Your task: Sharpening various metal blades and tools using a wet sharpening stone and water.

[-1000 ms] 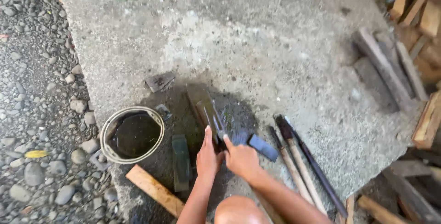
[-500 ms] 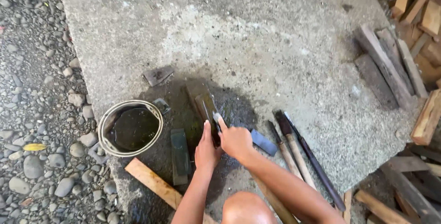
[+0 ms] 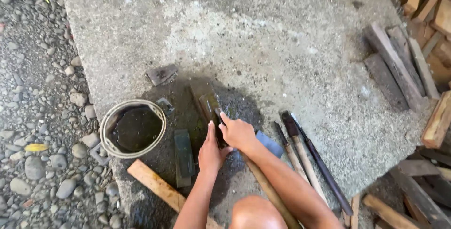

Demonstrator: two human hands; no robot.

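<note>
— While both hands press down, what lies under them?

— A flat, dark metal blade, wet and dull, lying on a long narrow sharpening stone in the middle of a damp patch on the rough grey concrete slab. The left hand lies flat with fingers stretched out along the blade, clasping nothing. The right hand presses fingertips on the blade too; whether it curls around anything, I cannot tell. A long wooden handle runs back from under that wrist toward the person's knee.

— And around it?

— Just left of the hands sits a second stone, a dark greenish rectangular block, smooth and wet. Further left stands a round tin can with a pale rim, full of murky water. A pale wooden stick lies slantwise near the slab's edge. A small rusty metal scrap rests above the wet patch.

— To the right?

— A grey flat piece touching the right wrist, then several long tools with wooden and dark shafts, side by side. Rough split wood pieces lie at the slab's right edge; rounded pebbles cover the ground on the left.
</note>
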